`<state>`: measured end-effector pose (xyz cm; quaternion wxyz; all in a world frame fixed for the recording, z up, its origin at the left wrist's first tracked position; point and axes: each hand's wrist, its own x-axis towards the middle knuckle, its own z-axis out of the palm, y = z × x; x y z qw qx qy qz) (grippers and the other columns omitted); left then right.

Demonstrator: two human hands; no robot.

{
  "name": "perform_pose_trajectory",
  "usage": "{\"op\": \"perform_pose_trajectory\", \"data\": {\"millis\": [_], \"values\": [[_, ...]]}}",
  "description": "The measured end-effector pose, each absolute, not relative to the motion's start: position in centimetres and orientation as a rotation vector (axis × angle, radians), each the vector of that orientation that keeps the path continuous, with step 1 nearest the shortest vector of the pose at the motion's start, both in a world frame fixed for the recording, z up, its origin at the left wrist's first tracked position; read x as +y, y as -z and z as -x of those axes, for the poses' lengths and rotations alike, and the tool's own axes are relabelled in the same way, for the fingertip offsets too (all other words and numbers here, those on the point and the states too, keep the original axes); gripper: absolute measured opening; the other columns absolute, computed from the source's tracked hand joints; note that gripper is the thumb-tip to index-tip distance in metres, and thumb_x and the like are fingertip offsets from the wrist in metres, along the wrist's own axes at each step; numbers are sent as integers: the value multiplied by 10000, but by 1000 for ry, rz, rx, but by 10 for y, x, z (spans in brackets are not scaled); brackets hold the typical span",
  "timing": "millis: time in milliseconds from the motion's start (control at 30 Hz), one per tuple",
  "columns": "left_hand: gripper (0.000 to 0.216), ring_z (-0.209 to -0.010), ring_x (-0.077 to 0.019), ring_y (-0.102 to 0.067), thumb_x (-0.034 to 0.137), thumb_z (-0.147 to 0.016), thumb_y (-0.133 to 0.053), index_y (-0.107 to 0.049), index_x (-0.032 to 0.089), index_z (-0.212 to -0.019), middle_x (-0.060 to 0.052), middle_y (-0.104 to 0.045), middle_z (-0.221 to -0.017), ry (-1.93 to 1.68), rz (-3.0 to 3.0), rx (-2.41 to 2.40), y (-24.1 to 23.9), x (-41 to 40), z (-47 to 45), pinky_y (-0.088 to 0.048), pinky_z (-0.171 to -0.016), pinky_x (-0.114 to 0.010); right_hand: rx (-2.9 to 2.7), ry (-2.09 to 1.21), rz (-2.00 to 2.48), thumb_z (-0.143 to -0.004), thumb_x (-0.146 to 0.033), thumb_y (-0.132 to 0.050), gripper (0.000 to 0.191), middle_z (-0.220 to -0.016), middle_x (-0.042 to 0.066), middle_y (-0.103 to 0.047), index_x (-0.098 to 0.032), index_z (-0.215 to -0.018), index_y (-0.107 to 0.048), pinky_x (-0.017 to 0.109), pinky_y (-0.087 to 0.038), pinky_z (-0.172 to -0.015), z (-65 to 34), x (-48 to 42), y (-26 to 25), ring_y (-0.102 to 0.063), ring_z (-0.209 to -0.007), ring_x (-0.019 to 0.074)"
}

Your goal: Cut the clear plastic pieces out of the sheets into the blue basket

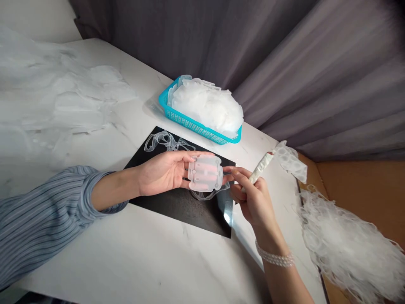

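Observation:
My left hand [167, 171] holds a translucent plastic piece [205, 173] with notched, rounded corners, its thumb on the near edge and its fingers showing through from behind. Small holes and a lighter square mark the piece. In my right hand [253, 194] is a slim tool with a wrapped whitish handle [261, 166], gripped like a pen; its working tip is hidden by the fingers. The right fingertips are close to the piece's right edge. Beneath both hands lies a black mat [190, 215], with curled clear plastic offcuts [166, 139] on it.
Beyond the mat, a blue basket [196, 126] is heaped with similar translucent pieces. Plastic sheets [79, 97] pile up at the left. To the right, stringy plastic scraps [351, 240] fill a brown cardboard box [363, 185]; another scrap [291, 160] lies near the table edge. A grey curtain hangs behind.

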<state>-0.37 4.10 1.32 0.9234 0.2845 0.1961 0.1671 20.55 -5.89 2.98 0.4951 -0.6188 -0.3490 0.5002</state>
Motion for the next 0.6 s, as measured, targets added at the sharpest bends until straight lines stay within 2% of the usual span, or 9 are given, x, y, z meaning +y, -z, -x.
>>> {"op": "perform_pose_trajectory", "data": {"millis": [133,267,333,433,533,600], "values": [[494,-1172,-333,-626,251,-922,-486,-491,124,-1399,-181,-622,-1323,-346,-578,424,-15,38,3,-434,-1050,-533,-818,-1327,1488,-786,-422,-740,342,-463,-99,-364,-132,-960,-692,218,-119,-411,-198,-60,-23,-173,-418,34],[529,-1211,-332,-601,283,-937,-476,-434,134,-1443,-180,-574,-1386,-338,-618,442,-21,37,5,-436,-1060,-528,-927,-1245,1585,-737,-444,-777,415,-512,-61,-473,-113,-978,-715,217,-173,-402,-194,-54,-16,-250,-415,42],[567,-1289,-329,-536,282,-928,-509,-392,195,-1476,-151,-494,-1474,-389,-675,477,-28,41,9,-446,-1055,-524,-1022,-993,1651,-757,-477,-738,390,-544,-13,-558,-113,-898,-733,230,-259,-416,-203,-39,-22,-358,-429,74],[619,-1358,-324,-460,287,-908,-566,-363,249,-1491,-130,-408,-1540,-511,-740,526,-39,49,18,-471,-1035,-510,-1163,-313,1712,-821,-496,-642,375,-723,79,-705,-136,-860,-737,285,-439,-562,-226,1,-47,-594,-606,177],[598,-1366,-320,-448,324,-904,-574,-404,223,-1468,-150,-429,-1521,-622,-827,575,-46,55,27,-484,-1025,-481,-1249,326,1833,-941,-388,-457,382,-942,147,-745,-133,-1066,-712,353,-480,-754,-239,60,-75,-677,-818,245],[573,-1387,-312,-422,371,-907,-565,-437,241,-1450,-130,-428,-1526,-649,-967,628,-44,58,34,-482,-1025,-452,-1356,396,1867,-948,-251,-404,374,-1028,156,-739,-146,-1187,-671,356,-466,-812,-235,100,-83,-684,-901,250]]}}
